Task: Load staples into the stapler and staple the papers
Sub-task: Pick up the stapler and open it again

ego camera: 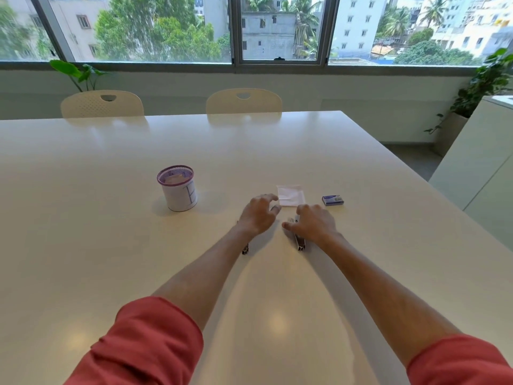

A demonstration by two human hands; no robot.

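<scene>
A small stack of white papers (291, 195) lies flat on the white table (111, 218). My left hand (259, 215) hovers at the stack's left corner with its fingers apart, holding nothing. My right hand (313, 223) lies just in front of the papers, fingers curled over a metal stapler (299, 242) and thumb at its left side. The stapler's rear end sticks out under my wrist. A blue staple box (332, 200) sits closed to the right of the papers. Another small metal piece (245, 250) shows under my left forearm; I cannot tell what it is.
A purple mesh pen holder (177, 187) stands on the table to the left of my hands. Two cream chairs (243, 101) are at the far edge. The table's right edge drops off beside a white cabinet (477, 168).
</scene>
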